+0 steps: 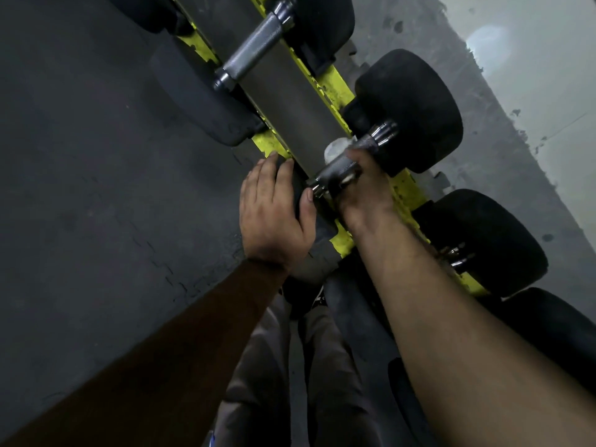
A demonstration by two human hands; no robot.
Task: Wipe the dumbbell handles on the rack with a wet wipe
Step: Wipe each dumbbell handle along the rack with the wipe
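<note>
A yellow rack (335, 88) runs diagonally through the view with black dumbbells lying across it. My right hand (364, 185) curls round the knurled metal handle (342, 164) of the middle dumbbell from below. A white wet wipe (335, 148) shows between its fingers and the handle. My left hand (274, 211) rests flat on the near black head (300, 195) of that same dumbbell, thumb beside the handle's collar. The far head (416, 108) sits beyond the rack.
Another dumbbell with a bare handle (254, 48) lies further up the rack. A third dumbbell (483, 240) sits lower right, partly behind my right forearm. Dark rubber floor (96, 156) spreads to the left, a pale wall (532, 59) at upper right. My legs are below.
</note>
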